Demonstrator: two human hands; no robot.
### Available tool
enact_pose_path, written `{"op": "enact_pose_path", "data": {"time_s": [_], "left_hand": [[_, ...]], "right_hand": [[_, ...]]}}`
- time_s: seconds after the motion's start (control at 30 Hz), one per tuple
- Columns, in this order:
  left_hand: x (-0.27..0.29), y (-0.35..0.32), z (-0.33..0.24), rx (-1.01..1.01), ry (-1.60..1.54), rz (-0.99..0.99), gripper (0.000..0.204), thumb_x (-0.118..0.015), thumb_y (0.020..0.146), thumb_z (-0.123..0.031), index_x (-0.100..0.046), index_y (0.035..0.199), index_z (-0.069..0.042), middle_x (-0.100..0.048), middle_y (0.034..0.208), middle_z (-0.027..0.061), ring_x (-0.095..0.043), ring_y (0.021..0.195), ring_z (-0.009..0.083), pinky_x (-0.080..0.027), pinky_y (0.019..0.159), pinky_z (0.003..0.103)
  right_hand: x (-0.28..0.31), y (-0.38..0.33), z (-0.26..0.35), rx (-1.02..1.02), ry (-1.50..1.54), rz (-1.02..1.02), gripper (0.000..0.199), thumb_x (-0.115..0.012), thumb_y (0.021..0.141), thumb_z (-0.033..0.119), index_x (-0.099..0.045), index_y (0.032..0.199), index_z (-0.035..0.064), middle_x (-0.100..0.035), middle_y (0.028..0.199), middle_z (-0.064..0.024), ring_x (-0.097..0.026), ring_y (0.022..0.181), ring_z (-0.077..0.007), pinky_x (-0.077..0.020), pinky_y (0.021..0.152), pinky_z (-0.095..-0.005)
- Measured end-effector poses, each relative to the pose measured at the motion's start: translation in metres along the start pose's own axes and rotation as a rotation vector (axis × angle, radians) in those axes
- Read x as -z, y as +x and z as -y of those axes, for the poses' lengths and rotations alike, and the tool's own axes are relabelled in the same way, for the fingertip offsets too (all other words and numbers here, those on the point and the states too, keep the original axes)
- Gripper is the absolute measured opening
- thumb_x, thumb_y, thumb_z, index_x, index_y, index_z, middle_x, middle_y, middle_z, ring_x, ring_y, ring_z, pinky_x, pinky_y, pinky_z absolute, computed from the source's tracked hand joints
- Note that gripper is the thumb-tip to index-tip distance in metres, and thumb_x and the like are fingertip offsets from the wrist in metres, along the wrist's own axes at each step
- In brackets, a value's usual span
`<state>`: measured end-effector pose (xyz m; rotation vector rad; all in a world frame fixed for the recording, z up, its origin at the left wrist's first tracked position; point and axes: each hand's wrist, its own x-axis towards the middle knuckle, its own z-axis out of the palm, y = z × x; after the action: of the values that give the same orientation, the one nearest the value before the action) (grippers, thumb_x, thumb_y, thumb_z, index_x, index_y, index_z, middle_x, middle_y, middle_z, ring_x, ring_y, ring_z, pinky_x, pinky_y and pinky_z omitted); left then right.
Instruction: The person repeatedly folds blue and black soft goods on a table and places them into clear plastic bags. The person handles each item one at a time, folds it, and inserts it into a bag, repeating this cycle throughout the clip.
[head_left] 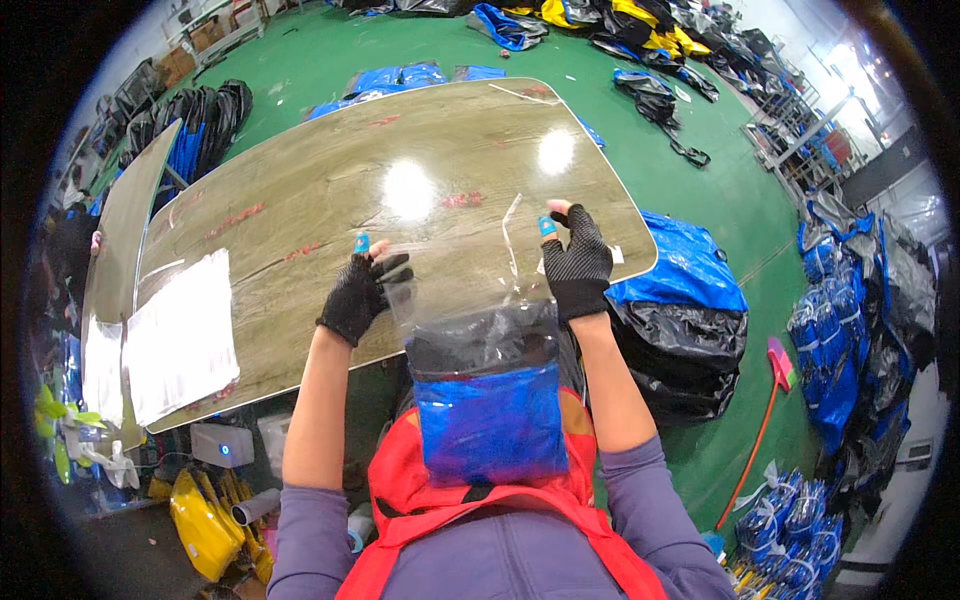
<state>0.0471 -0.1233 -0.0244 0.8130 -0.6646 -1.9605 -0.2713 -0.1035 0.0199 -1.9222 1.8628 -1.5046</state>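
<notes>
A clear plastic bag (488,412) with a folded blue and black sheet inside hangs over the near table edge, against my red apron (400,465). Its see-through upper part spreads between my hands over the tabletop. My left hand (362,292), in a black fingerless glove with blue tape on the thumb, is closed at the bag's upper left side. On the upper right side, my right hand (577,262) is closed too, gloved and taped alike. Glare and the clear film partly hide where the fingers meet the plastic.
The wood-patterned table (330,190) carries a white sheet (185,335) at left and a thin white strip (510,240). A blue and black bundle (680,310) stands at its right. Farther right lies a pink, long-handled broom (782,362). Yellow pieces (205,520) sit lower left.
</notes>
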Motion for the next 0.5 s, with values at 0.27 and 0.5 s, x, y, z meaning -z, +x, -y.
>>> {"op": "enact_pose_path", "data": {"time_s": [0.27,0.5], "left_hand": [[-0.051,-0.011,-0.003,-0.195,0.364,-0.045,0.044,-0.059,0.093,-0.036,-0.061,0.117,0.001,-0.067,0.104,0.0121,-0.065,0.092,0.02,-0.055,0.082,0.035],[-0.048,-0.003,-0.01,-0.164,0.483,0.097,0.039,-0.06,0.093,-0.033,-0.064,0.108,0.003,-0.068,0.096,0.0111,-0.066,0.086,0.0177,-0.055,0.078,0.033]], "right_hand": [[-0.062,0.03,0.075,0.544,-0.042,0.685,0.021,-0.061,0.078,0.018,-0.068,0.098,0.0125,-0.063,0.088,-0.0111,-0.061,0.084,-0.0321,-0.0515,0.069,-0.0443],[-0.065,0.061,0.05,0.548,-0.165,0.773,0.017,-0.061,0.078,0.027,-0.067,0.082,0.0116,-0.063,0.082,-0.0113,-0.063,0.079,-0.0291,-0.0507,0.062,-0.0448]]}}
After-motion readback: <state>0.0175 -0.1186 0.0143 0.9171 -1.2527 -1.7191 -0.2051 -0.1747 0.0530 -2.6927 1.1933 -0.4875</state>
